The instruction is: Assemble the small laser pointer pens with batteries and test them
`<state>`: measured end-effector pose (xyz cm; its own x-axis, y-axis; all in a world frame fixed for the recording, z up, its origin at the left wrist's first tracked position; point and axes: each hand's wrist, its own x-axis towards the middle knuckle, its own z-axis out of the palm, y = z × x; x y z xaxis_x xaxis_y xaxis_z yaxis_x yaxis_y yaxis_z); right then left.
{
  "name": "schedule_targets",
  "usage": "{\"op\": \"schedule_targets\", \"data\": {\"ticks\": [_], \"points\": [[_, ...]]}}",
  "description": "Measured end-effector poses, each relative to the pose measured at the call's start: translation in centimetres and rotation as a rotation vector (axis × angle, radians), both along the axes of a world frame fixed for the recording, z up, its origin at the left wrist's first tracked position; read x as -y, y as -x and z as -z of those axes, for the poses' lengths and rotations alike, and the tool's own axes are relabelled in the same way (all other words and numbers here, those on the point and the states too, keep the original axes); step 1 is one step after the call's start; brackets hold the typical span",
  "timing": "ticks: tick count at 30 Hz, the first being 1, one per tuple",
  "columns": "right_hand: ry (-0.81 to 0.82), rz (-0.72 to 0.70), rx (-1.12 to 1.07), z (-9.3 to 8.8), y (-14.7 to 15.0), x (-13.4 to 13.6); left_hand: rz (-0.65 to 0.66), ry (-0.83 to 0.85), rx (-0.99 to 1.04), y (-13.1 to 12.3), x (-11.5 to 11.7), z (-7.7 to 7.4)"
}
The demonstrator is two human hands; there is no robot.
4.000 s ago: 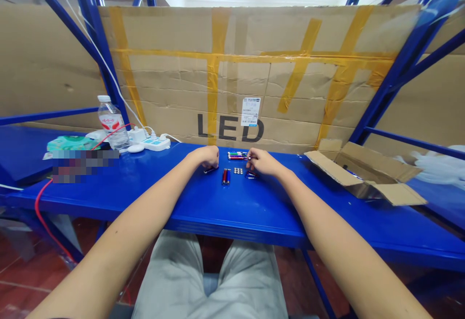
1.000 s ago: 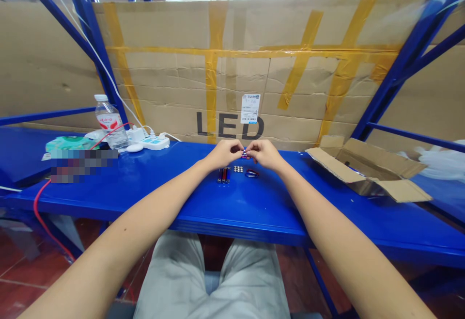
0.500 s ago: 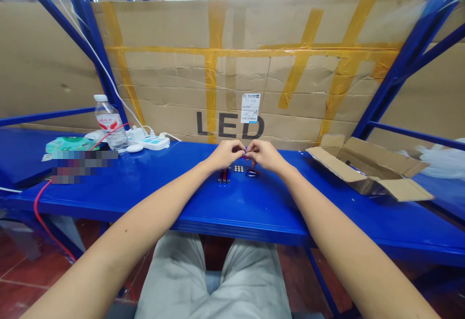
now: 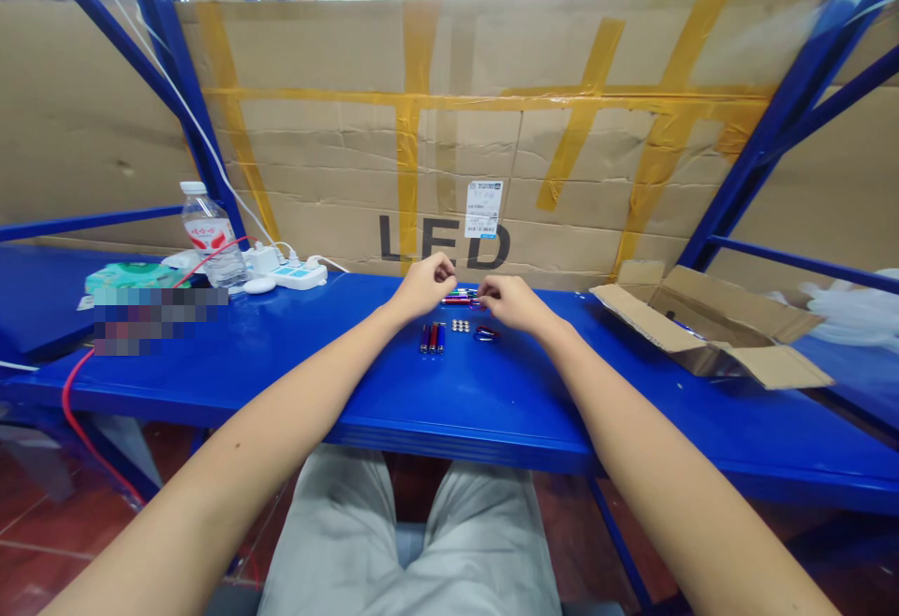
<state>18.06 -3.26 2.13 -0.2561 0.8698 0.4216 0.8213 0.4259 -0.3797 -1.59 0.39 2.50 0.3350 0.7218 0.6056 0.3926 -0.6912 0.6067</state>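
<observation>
My left hand point(image 4: 425, 285) is raised just above the far part of the blue table, its fingers curled towards the thumb. Whatever is between them is too small to make out. Close to it lies a row of thin coloured metal tubes point(image 4: 459, 300), partly between my two hands. My right hand point(image 4: 512, 301) has its fingertips pinched together beside a small red loop point(image 4: 475, 306); whether it grips the loop is unclear. Nearer to me are blue and red metal cylinders point(image 4: 433, 339), several small silver round pieces point(image 4: 461, 326) and a dark, shiny carabiner-like loop point(image 4: 486, 334).
An open cardboard box point(image 4: 709, 321) stands at the right. To the left are a water bottle point(image 4: 211, 237), a white power strip point(image 4: 299, 273) with cables and a green packet point(image 4: 133, 277). A large taped cardboard sheet point(image 4: 337, 167) stands upright behind the blue table point(image 4: 449, 401).
My hands have come apart: the left has moved up and to the left, the right slightly right. The coloured tubes behind them now show.
</observation>
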Motion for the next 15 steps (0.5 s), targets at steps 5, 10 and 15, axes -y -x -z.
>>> {"op": "schedule_targets", "data": {"ticks": [5,10,15], "points": [[0.169,0.176,0.136,0.8,-1.8,-1.0,-0.102,0.003,-0.225,2.4,-2.1,0.3],[0.388,0.248,0.252,1.2,-2.4,-1.3,-0.12,0.14,-0.443,3.3,-3.4,1.0],[0.268,0.21,0.292,1.6,-2.8,-2.0,-0.099,0.236,-0.533,3.6,-3.4,1.0]]}}
